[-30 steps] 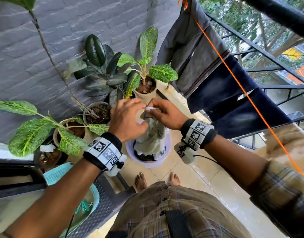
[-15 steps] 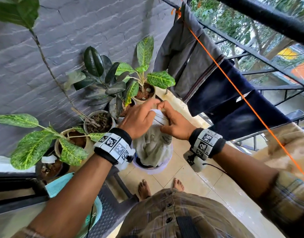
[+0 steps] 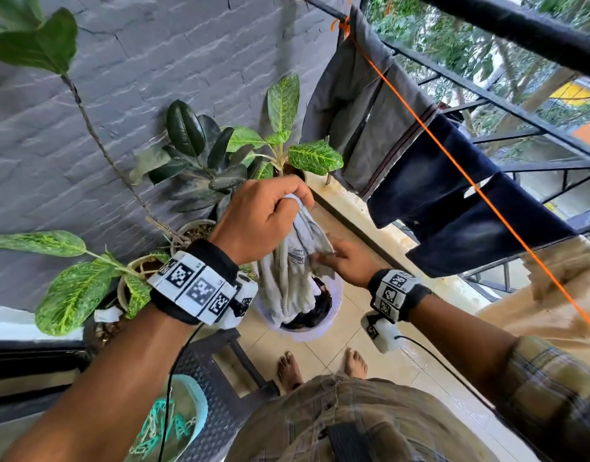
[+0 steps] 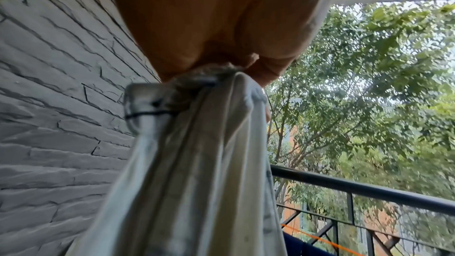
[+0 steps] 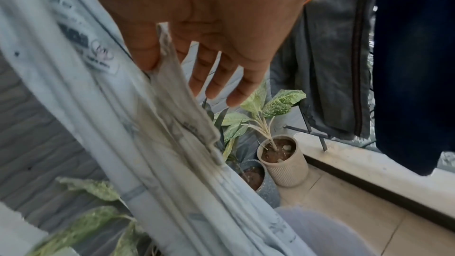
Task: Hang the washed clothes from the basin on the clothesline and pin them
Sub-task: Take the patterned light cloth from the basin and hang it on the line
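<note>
Shirt (image 3: 295, 261) bunched in left hand (image 3: 260, 221) fist above basin (image 3: 300, 325); right hand (image 3: 345, 265), fingers straight, should find a hem below and spread it.

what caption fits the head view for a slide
Left hand lifts a pale garment from the basin beside the orange clothesline.

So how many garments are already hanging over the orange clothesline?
3: a grey cloth nearest the wall, dark navy jeans next along, and a tan fabric at the near right edge. More may hang out of frame.
</note>
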Tool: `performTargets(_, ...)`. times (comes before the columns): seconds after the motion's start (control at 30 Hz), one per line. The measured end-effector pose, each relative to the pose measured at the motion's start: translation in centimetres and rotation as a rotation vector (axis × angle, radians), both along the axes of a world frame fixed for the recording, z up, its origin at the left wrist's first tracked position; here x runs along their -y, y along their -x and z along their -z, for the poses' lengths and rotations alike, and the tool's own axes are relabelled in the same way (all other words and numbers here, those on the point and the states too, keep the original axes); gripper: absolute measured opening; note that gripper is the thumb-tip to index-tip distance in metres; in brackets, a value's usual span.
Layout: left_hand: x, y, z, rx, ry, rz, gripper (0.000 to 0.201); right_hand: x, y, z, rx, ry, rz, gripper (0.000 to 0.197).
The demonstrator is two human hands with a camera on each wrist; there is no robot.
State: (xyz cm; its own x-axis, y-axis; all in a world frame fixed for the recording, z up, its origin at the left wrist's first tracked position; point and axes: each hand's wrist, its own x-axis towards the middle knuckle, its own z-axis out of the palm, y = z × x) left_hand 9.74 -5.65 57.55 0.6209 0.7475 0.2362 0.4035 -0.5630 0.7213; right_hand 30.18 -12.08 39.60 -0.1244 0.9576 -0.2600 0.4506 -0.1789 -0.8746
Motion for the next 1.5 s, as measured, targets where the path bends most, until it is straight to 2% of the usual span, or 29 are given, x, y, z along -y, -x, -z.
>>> performTargets(0.07,-0.1,0.6,0.0,-0.034,-0.007,0.002,0.028,-0.7,0.1,0.1,-0.103,0.061,0.113,0.011)
performTargets(0.1,-0.3,1.0,0.1,-0.074,-0.024,-0.006,0.026,-0.9,0.0,-0.6,-0.110,0.061,0.160,0.011)
performTargets(0.17,-0.7,2.4,0.5,-0.204,-0.046,-0.045,0.021,-1.5,-1.0,-1.6,-0.057,-0.028,0.215,0.015)
performTargets(0.2,-1.1,3.4,1.3,-0.298,-0.031,-0.077,0.026,-2.0,-1.9,-2.4,-0.019,-0.100,0.223,0.015)
performTargets(0.3,-2.1,6.1,4.1,-0.630,0.165,-0.134,0.063,-3.5,-3.7,-6.0,0.077,-0.240,0.131,0.021)
performTargets(0.33,-2.2,6.7,5.2,-0.720,0.219,-0.117,0.067,-4.0,-3.9,-7.2,0.099,-0.265,0.069,0.027)
performTargets(0.37,-2.3,7.1,6.4,-0.769,0.224,-0.094,0.061,-4.3,-3.8,-8.7,0.138,-0.278,0.002,0.032)
performTargets(0.4,-2.5,7.5,7.3,-0.774,0.190,-0.083,0.047,-4.5,-3.8,-9.8,0.196,-0.281,-0.075,0.036)
performTargets(0.47,-2.7,8.0,8.0,-0.705,0.143,-0.097,0.021,-4.6,-3.5,-11.6,0.422,-0.266,-0.231,0.042)
performTargets(0.53,-3.0,8.4,8.3,-0.652,0.154,-0.112,0.021,-4.2,-3.5,-12.0,0.671,-0.227,-0.352,0.037)
performTargets(0.6,-3.0,8.4,8.1,-0.596,0.220,-0.116,0.024,-4.0,-3.6,-11.5,0.759,-0.253,-0.357,0.023)
performTargets(0.67,-2.7,8.2,7.9,-0.511,0.276,-0.117,0.035,-3.7,-4.0,-10.9,0.842,-0.285,-0.254,0.019)
performTargets(0.73,-2.4,8.1,7.4,-0.457,0.288,-0.120,0.042,-3.6,-4.4,-10.6,0.931,-0.299,-0.119,0.032)
performTargets(0.77,-2.4,8.1,7.3,-0.455,0.293,-0.117,0.040,-3.6,-4.5,-10.6,0.907,-0.289,-0.072,0.040)
performTargets(0.83,-2.3,8.1,7.2,-0.450,0.329,-0.085,0.032,-3.6,-4.7,-10.8,0.708,-0.200,0.003,0.043)
performTargets(0.87,-2.3,8.1,7.4,-0.469,0.352,-0.062,0.035,-3.7,-4.9,-10.9,0.556,-0.131,0.031,0.038)
performTargets(0.93,-2.1,8.2,7.6,-0.541,0.364,-0.033,0.068,-4.0,-5.2,-10.7,0.265,-0.032,0.072,0.028)
performTargets(0.97,-2.1,8.1,7.6,-0.581,0.345,-0.032,0.077,-4.0,-5.3,-10.8,0.177,-0.017,0.074,0.024)
performTargets(1.03,-2.0,8.1,7.4,-0.599,0.330,-0.029,0.066,-4.1,-5.5,-11.1,0.118,-0.030,0.030,0.021)
performTargets(1.1,-2.3,8.5,7.6,-0.671,0.319,-0.026,0.054,-4.0,-5.6,-11.5,0.191,-0.078,-0.081,0.023)
performTargets(1.17,-2.3,8.9,7.7,-0.767,0.365,0.006,0.050,-3.7,-5.5,-11.8,0.342,-0.097,-0.232,0.025)
performTargets(1.23,-2.0,9.1,8.2,-0.783,0.402,0.043,0.027,-3.1,-5.3,-12.1,0.517,-0.025,-0.394,0.031)
performTargets(1.27,-1.7,9.0,8.4,-0.770,0.401,0.065,0.012,-2.8,-5.1,-12.3,0.629,0.004,-0.471,0.043)
performTargets(1.3,-1.5,8.8,8.7,-0.757,0.391,0.071,0.010,-2.4,-4.8,-12.3,0.740,0.015,-0.544,0.052)
performTargets(1.37,-0.8,8.5,9.1,-0.740,0.397,0.084,0.015,-2.2,-4.3,-12.2,0.894,-0.021,-0.624,0.044)
performTargets(1.43,-0.3,8.4,9.4,-0.727,0.407,0.100,0.019,-2.3,-4.1,-12.0,0.959,-0.044,-0.611,0.029)
performTargets(1.5,-0.3,8.5,10.1,-0.715,0.413,0.084,0.041,-2.4,-4.4,-11.8,0.949,-0.062,-0.559,0.028)
